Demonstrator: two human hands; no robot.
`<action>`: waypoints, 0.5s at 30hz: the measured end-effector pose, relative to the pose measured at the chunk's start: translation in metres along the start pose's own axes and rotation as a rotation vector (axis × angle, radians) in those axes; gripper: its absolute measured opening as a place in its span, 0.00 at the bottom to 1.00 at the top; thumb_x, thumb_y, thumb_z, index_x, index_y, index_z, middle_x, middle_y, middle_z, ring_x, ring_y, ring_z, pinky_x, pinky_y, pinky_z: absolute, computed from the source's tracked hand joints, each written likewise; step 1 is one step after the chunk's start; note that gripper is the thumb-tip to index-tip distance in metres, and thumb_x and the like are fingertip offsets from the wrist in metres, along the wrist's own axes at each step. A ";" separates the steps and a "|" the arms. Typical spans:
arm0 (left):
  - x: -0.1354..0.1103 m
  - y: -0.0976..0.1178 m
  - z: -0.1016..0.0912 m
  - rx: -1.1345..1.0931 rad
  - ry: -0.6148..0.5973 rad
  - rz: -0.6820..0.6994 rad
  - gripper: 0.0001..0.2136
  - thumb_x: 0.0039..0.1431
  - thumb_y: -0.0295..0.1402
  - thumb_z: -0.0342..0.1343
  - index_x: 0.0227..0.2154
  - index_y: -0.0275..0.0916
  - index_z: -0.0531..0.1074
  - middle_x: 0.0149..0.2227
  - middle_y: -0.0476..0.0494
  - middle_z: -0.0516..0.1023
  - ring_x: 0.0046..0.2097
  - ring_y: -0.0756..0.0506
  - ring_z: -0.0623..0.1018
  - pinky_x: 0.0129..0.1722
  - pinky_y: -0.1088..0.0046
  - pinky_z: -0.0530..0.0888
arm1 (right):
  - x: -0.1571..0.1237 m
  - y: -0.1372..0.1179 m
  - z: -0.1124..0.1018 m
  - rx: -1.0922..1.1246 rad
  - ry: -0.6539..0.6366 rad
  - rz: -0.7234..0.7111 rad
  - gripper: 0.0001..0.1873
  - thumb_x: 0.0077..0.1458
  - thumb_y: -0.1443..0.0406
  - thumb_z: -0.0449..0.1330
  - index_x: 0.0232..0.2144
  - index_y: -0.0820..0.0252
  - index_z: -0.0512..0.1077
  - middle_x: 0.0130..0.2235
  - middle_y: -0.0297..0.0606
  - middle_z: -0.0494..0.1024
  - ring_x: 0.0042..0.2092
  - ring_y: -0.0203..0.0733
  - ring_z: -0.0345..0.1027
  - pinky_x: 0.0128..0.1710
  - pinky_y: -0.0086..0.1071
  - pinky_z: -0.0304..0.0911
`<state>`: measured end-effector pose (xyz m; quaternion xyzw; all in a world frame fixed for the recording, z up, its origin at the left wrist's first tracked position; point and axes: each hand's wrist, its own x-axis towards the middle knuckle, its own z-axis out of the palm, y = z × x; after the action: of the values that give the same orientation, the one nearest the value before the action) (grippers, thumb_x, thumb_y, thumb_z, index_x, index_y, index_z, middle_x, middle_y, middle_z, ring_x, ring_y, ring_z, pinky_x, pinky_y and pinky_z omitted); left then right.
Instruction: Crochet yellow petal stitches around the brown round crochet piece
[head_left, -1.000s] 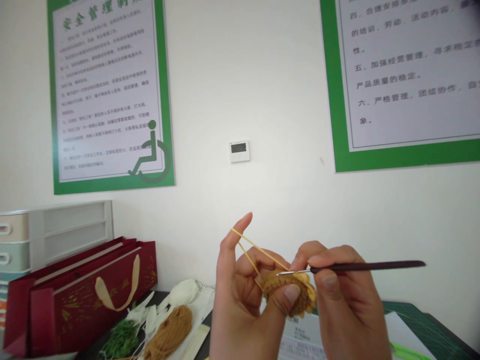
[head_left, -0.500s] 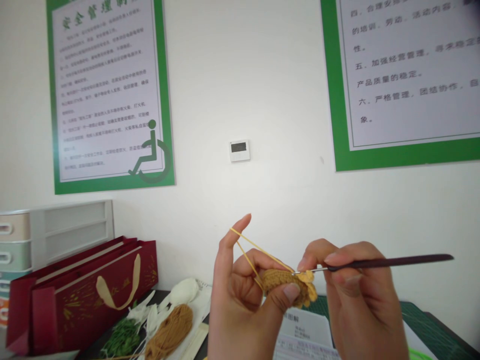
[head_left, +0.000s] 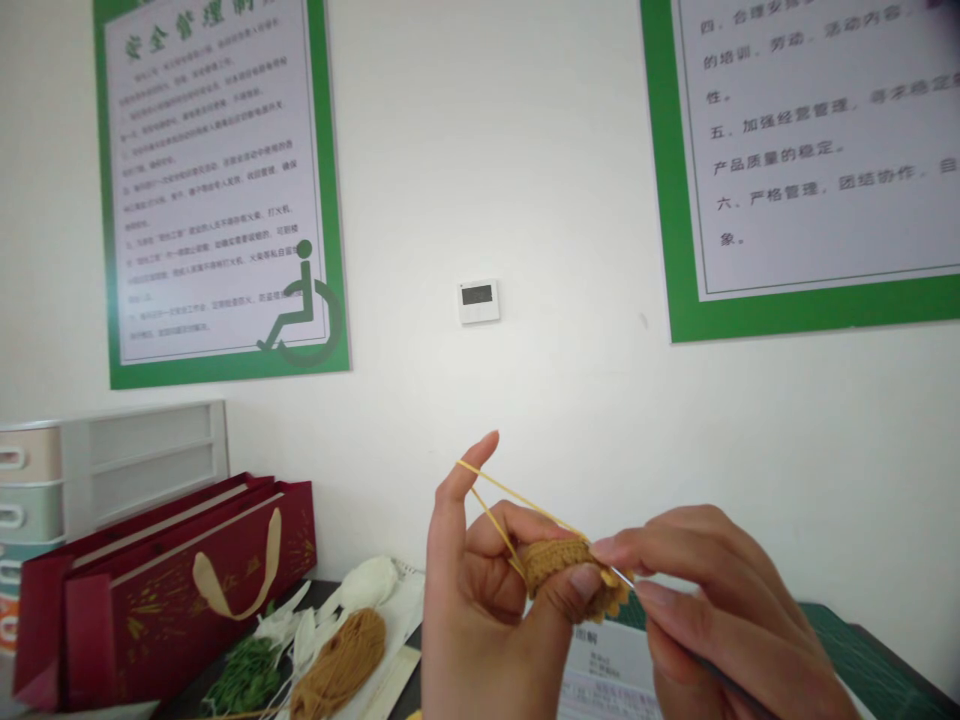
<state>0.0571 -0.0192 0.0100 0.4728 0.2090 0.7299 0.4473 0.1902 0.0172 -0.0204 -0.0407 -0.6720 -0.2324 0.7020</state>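
Note:
My left hand (head_left: pixel 480 610) pinches a small round brown and yellow crochet piece (head_left: pixel 564 572) between thumb and bent fingers. Its index finger points up with a yellow yarn strand (head_left: pixel 517 497) looped over it, running down to the piece. My right hand (head_left: pixel 720 615) grips a thin crochet hook (head_left: pixel 622 578); only the metal tip shows at the piece's right edge, and the dark handle is mostly hidden under the fingers.
On the dark table at left lie a brown yarn skein (head_left: pixel 341 662), green yarn (head_left: pixel 244 677), white yarn (head_left: pixel 367 583) and red gift bags (head_left: pixel 150 590). A drawer unit (head_left: pixel 112 465) stands behind. Printed paper (head_left: pixel 607 665) and a green mat (head_left: pixel 847 640) lie under my hands.
The right hand has turned the hook from level and pointing right to slanting down under the fingers, so its dark handle is no longer seen. The left hand stays nearly still.

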 end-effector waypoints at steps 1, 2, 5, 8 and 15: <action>0.000 0.000 -0.001 -0.020 -0.010 -0.014 0.45 0.46 0.19 0.69 0.66 0.47 0.59 0.26 0.53 0.77 0.28 0.48 0.76 0.29 0.75 0.77 | -0.003 0.000 0.001 -0.009 0.013 -0.001 0.25 0.46 0.84 0.57 0.46 0.65 0.75 0.45 0.43 0.82 0.39 0.41 0.73 0.33 0.38 0.73; 0.001 -0.001 -0.002 -0.039 -0.022 -0.028 0.45 0.46 0.19 0.70 0.66 0.47 0.58 0.26 0.54 0.77 0.28 0.49 0.75 0.28 0.75 0.77 | -0.005 0.000 0.004 -0.007 0.047 0.006 0.25 0.47 0.84 0.57 0.46 0.65 0.75 0.45 0.43 0.82 0.39 0.42 0.73 0.33 0.38 0.73; 0.003 -0.004 -0.006 -0.103 -0.061 -0.064 0.49 0.44 0.20 0.73 0.67 0.45 0.55 0.26 0.53 0.77 0.28 0.49 0.76 0.28 0.74 0.76 | -0.012 0.002 0.013 0.066 0.180 0.044 0.18 0.52 0.81 0.59 0.44 0.64 0.76 0.42 0.40 0.79 0.38 0.41 0.72 0.30 0.38 0.69; 0.007 -0.008 -0.011 -0.152 -0.117 -0.093 0.51 0.41 0.21 0.75 0.67 0.42 0.55 0.27 0.53 0.78 0.28 0.49 0.76 0.29 0.73 0.76 | -0.015 0.005 0.022 0.160 0.223 0.166 0.12 0.56 0.78 0.61 0.39 0.59 0.76 0.38 0.36 0.75 0.37 0.40 0.71 0.29 0.38 0.67; 0.004 -0.007 -0.002 -0.063 -0.031 0.014 0.54 0.43 0.18 0.73 0.70 0.47 0.49 0.25 0.54 0.79 0.28 0.47 0.77 0.28 0.73 0.78 | -0.011 0.005 0.018 -0.128 0.188 0.015 0.12 0.54 0.77 0.64 0.36 0.55 0.78 0.34 0.34 0.78 0.33 0.38 0.72 0.29 0.36 0.70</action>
<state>0.0580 -0.0118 0.0057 0.4713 0.1755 0.7317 0.4601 0.1755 0.0316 -0.0284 -0.0687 -0.5867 -0.2724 0.7595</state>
